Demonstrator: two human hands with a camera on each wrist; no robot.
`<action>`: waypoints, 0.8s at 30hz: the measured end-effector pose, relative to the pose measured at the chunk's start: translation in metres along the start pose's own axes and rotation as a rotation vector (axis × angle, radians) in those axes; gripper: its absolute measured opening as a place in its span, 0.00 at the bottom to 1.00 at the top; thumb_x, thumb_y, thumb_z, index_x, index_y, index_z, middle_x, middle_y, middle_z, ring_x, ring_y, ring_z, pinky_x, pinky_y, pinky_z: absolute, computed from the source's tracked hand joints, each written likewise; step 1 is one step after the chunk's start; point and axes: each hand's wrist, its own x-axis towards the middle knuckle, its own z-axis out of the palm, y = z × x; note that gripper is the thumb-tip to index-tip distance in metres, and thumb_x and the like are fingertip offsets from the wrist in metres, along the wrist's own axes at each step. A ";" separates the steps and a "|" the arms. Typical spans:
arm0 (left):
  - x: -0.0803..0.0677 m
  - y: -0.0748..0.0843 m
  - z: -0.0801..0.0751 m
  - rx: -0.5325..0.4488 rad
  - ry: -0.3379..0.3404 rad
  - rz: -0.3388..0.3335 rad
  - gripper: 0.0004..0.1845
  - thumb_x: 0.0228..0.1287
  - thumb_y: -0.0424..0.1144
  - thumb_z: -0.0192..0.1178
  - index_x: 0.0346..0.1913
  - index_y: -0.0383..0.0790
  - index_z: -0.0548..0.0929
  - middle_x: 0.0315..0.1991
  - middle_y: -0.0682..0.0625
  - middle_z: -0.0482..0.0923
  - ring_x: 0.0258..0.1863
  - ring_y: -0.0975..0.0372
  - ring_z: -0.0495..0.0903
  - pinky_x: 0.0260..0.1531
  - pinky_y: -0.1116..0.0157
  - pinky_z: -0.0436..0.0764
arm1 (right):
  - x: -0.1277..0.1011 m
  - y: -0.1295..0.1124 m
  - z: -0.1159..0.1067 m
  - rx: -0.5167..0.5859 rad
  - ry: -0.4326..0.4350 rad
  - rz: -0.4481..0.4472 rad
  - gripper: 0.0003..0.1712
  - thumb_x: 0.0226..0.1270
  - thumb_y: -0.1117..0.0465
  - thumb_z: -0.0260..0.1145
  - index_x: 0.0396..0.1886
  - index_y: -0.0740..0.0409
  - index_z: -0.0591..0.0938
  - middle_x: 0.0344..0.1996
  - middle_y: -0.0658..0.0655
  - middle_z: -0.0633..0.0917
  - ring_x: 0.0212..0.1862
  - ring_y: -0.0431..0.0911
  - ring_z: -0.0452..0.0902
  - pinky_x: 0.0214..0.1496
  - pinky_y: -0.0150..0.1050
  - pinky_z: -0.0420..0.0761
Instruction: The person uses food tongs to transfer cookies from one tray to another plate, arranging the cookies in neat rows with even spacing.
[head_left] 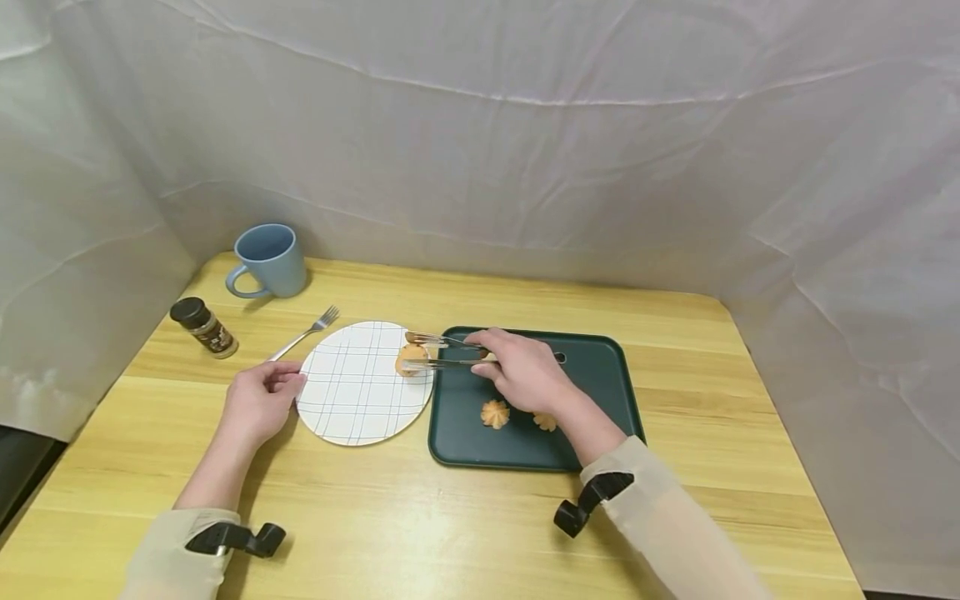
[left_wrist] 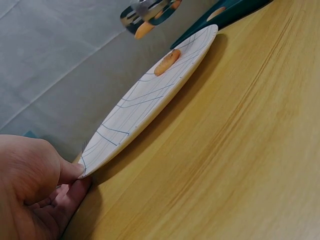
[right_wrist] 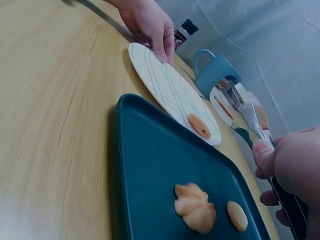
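My left hand (head_left: 258,404) pinches the left rim of a round white plate (head_left: 352,392) with blue lines, thumb on top in the left wrist view. A round cookie (left_wrist: 167,62) lies near the plate's far edge. My right hand (head_left: 525,367) grips metal tongs (head_left: 453,363), their tips over the plate's right side. Above the plate in the left wrist view, an orange-brown piece (left_wrist: 145,30), apparently a cookie, shows at the tongs' tips. The dark green tray (head_left: 465,450) under my right hand bears a flower-shaped cookie (right_wrist: 195,207) and an oval-looking cookie (right_wrist: 237,216).
A fork (head_left: 303,333) lies just behind the plate's left side. A blue mug (head_left: 273,262) stands at the back left, with a black-capped spice jar (head_left: 205,327) in front of it. Pale cloth (head_left: 480,183) hangs behind the wooden table (head_left: 360,517).
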 end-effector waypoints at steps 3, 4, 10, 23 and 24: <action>0.000 0.000 0.000 0.002 0.000 0.001 0.16 0.77 0.37 0.62 0.58 0.29 0.85 0.44 0.39 0.87 0.42 0.54 0.82 0.36 0.73 0.75 | 0.007 -0.004 0.003 0.002 -0.002 -0.004 0.25 0.80 0.51 0.66 0.73 0.47 0.78 0.54 0.51 0.85 0.45 0.45 0.83 0.42 0.47 0.81; 0.000 0.000 0.000 0.001 0.000 0.001 0.16 0.77 0.37 0.62 0.58 0.29 0.85 0.44 0.39 0.87 0.42 0.54 0.82 0.36 0.74 0.75 | 0.009 -0.006 0.005 0.003 -0.003 -0.005 0.25 0.80 0.51 0.66 0.73 0.47 0.78 0.54 0.51 0.85 0.45 0.44 0.83 0.42 0.47 0.81; 0.000 0.001 -0.001 -0.002 -0.005 -0.001 0.17 0.76 0.37 0.62 0.58 0.28 0.85 0.45 0.38 0.87 0.41 0.55 0.82 0.36 0.74 0.76 | 0.021 -0.011 0.014 -0.011 -0.017 -0.001 0.26 0.80 0.49 0.66 0.73 0.48 0.77 0.56 0.51 0.84 0.50 0.46 0.83 0.45 0.47 0.82; -0.002 0.003 -0.002 -0.006 -0.009 -0.006 0.17 0.76 0.37 0.62 0.59 0.28 0.85 0.45 0.38 0.87 0.42 0.55 0.82 0.36 0.74 0.75 | 0.042 -0.024 0.033 -0.072 -0.075 0.001 0.27 0.82 0.47 0.61 0.75 0.46 0.76 0.63 0.50 0.82 0.58 0.48 0.82 0.56 0.50 0.82; -0.002 0.003 -0.002 -0.007 -0.009 -0.006 0.17 0.76 0.37 0.62 0.59 0.28 0.85 0.45 0.38 0.87 0.42 0.55 0.82 0.36 0.74 0.75 | 0.043 -0.025 0.034 -0.076 -0.077 0.001 0.27 0.82 0.47 0.61 0.75 0.46 0.76 0.62 0.50 0.82 0.58 0.48 0.82 0.56 0.50 0.81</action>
